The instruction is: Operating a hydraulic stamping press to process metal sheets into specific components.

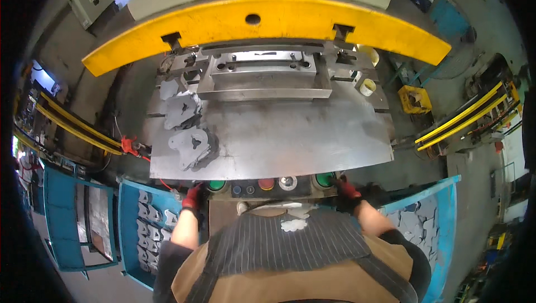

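My left hand (192,197), in a red and black glove, is at the left green push button (216,184) of a control panel. My right hand (348,189), gloved alike, reaches in from the right side to the other green push button (324,179). Both hands look open, and nothing shows in either. Between them the panel (249,190) carries a red button (266,184) and smaller controls. Beyond it lies a steel press table (290,130). Stacks of flat grey metal plates (188,148) stand on its left, and a steel die (262,68) sits at the back.
A yellow press beam (268,21) spans above the die. Blue bins with grey metal parts stand at my left (124,230) and right (448,225). A small white cup (367,87) is at the table's right. A yellow crate (415,99) and yellow rails (460,116) lie farther right.
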Demonstrator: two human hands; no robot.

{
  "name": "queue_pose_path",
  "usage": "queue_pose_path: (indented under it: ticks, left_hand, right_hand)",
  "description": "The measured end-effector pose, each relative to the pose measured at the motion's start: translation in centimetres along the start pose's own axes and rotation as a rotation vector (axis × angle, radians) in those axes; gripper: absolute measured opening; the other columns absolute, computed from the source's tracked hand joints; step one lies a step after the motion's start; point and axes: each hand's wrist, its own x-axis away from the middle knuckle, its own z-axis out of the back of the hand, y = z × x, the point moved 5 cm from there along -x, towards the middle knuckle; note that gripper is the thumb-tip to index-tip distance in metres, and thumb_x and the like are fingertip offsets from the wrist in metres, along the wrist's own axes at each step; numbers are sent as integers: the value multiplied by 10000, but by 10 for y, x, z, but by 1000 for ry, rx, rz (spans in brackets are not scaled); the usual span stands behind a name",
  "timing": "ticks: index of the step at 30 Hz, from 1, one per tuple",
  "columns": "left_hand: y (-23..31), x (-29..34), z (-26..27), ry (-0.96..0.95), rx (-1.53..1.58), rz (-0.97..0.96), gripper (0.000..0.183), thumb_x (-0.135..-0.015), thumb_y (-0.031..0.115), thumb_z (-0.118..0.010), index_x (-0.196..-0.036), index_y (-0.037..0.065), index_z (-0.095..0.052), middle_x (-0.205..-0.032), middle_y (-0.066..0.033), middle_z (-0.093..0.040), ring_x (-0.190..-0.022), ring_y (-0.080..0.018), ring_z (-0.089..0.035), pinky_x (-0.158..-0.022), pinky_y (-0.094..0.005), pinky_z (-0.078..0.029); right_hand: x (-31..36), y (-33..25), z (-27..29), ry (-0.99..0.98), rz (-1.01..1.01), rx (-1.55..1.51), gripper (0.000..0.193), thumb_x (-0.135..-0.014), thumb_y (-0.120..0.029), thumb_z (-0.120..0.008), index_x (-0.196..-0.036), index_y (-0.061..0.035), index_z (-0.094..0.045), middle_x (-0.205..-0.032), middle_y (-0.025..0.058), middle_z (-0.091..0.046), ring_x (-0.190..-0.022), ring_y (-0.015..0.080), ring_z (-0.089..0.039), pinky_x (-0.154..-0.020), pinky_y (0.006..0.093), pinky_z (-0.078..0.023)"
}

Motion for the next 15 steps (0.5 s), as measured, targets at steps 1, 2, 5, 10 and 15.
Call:
queue_pose_path:
  ticks: [1,2,5,10,15]
  left_hand:
    - [2,10,9,113,421,25,343,-807,157,-477,-1146,110,-502,-1036,-143,-571,-911,-285,-557,-769,-348,-450]
    - [0,26,18,248,842,1,301,-842,182,-447,-1126,105,-511,-994,-111,-593,-842,-256,-576,-713,-328,-461]
    - [40,79,65,338,1417,-188,157,-872,250,-446,-870,121,-535,-723,32,-542,-594,-83,-488,-502,-201,-391]
    - [126,111,157,798,803,-183,252,-898,277,-417,-1051,92,-491,-869,-33,-541,-753,-123,-533,-599,-191,-455]
    - [269,38,166,263,848,-235,375,-883,214,-455,-1226,72,-400,-1092,-83,-510,-999,-207,-503,-758,-321,-464]
  right_hand:
    - [7,3,12,188,18,62,516,-714,-257,-640,-1139,-23,-464,-1054,143,-517,-955,276,-493,-819,370,-399]
    - [20,-2,21,424,85,140,546,-713,-267,-642,-1163,-26,-446,-1081,149,-502,-981,286,-481,-837,373,-389]
    - [89,-78,22,760,445,274,609,-708,-283,-645,-1214,-38,-411,-1136,170,-462,-1045,315,-443,-887,386,-358]
    - [80,-183,-27,514,899,490,597,-700,-268,-643,-1209,-47,-425,-1137,198,-450,-1066,330,-423,-903,407,-345]
    - [25,-210,-98,466,687,1047,708,-741,-412,-572,-1316,-105,-295,-1298,236,-305,-1215,381,-266,-1003,529,-158]
